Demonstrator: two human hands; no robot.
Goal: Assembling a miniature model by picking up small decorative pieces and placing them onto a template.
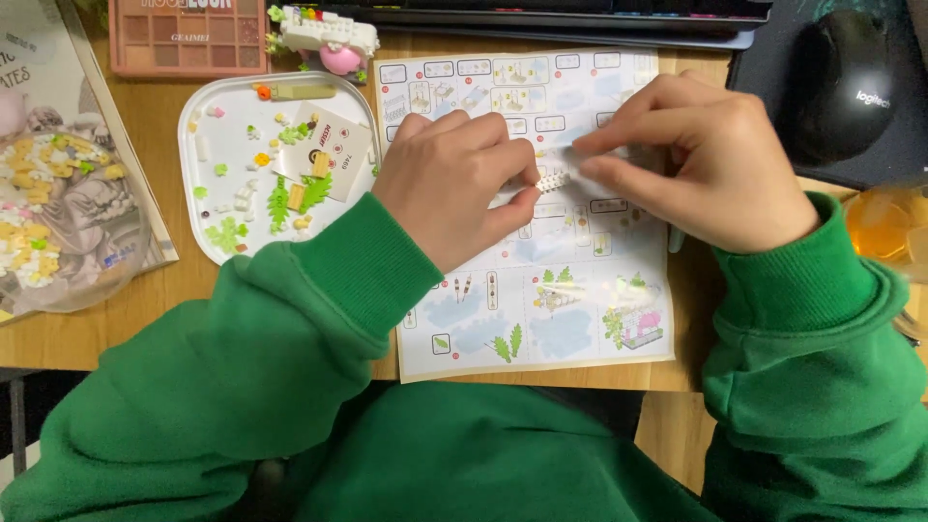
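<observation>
green sleeves [290, 319], both hands [454, 184] curled, pinching small white brick piece [553, 181]

The tabletop [145, 319] is crowded. On the left, a white tray [208, 208] full of tiny bricks sits just beside the paper sheet [541, 319], with a plastic bag [58, 222] of bricks past it. A keyboard [580, 19] blocks the far edge. A black mouse [846, 82] and an orange cup [884, 227] fill the right. The near part of the sheet lies bare and open.
</observation>
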